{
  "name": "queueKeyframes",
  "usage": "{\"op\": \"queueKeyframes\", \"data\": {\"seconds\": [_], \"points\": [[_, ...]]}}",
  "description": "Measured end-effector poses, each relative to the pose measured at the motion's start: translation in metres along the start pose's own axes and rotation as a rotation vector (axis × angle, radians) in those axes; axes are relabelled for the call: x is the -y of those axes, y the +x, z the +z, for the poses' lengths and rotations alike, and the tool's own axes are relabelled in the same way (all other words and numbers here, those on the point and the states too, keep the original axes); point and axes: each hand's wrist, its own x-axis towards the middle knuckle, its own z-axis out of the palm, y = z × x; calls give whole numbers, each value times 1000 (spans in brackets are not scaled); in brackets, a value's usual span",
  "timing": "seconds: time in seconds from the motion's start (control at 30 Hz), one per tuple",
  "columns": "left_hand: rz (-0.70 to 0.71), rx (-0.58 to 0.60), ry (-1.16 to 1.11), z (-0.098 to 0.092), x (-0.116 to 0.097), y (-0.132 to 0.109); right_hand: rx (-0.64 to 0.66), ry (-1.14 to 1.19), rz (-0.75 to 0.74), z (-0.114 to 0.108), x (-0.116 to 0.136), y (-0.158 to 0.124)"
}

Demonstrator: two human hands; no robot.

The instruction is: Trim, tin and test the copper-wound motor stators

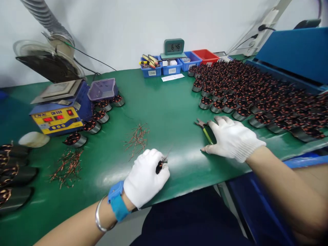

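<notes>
Within the gripping left hand (146,177) sits a coil (159,166); pliers (206,133) lie partly under the right hand (229,138) (spread).

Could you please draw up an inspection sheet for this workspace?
Surface: green worktop, shiny.
Job's things: dark part in the left hand, mostly hidden; green-handled cutters by the right hand.
Clutter: wire offcuts ahead of the left hand; another offcut pile farther left.
Hands: both gloved; left closed around the part, right spread, its contact with the cutters unclear.
Cables: thin cable behind the yellow-fronted unit; black plug upper right.
Surroundings: white wall, clock, many coil-wound parts at right.
</notes>
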Motion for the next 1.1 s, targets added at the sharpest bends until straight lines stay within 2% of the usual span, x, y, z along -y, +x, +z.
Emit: {"op": "queueKeyframes", "data": {"seconds": [0.13, 0.23, 0.3, 0.4, 0.53, 0.63, 0.73, 0.83, 0.9, 1.03, 1.1], "points": [[15, 2, -42, 1, 2, 2, 104, 131, 51, 19, -25, 9], [11, 6, -68, 1, 3, 4, 153, 186, 48, 21, -37, 6], [1, -3, -90, 1, 3, 5, 174, 182, 38, 15, -34, 1], [-7, -40, -118, 2, 3, 6, 179, 142, 12, 4, -16, -7], [15, -59, -95, 3, 5, 6, 133, 106, 27, 0, 7, -7], [46, -56, -64, 5, 6, 7, 39, 225, 33, 5, 13, -2], [55, -72, -45, 5, 7, 8, -100, 409, -29, 7, 12, 3], [17, -59, -44, 5, 7, 8, -152, 433, -145, 6, 0, 3], [-18, -44, -35, 3, 4, 7, -84, 364, -160, 9, -14, 1], [-77, -29, -35, -1, -2, 5, 149, 291, -173, 20, -44, -4], [-89, -23, -51, -1, -3, 4, 204, 284, -175, 22, -53, -3]]}}
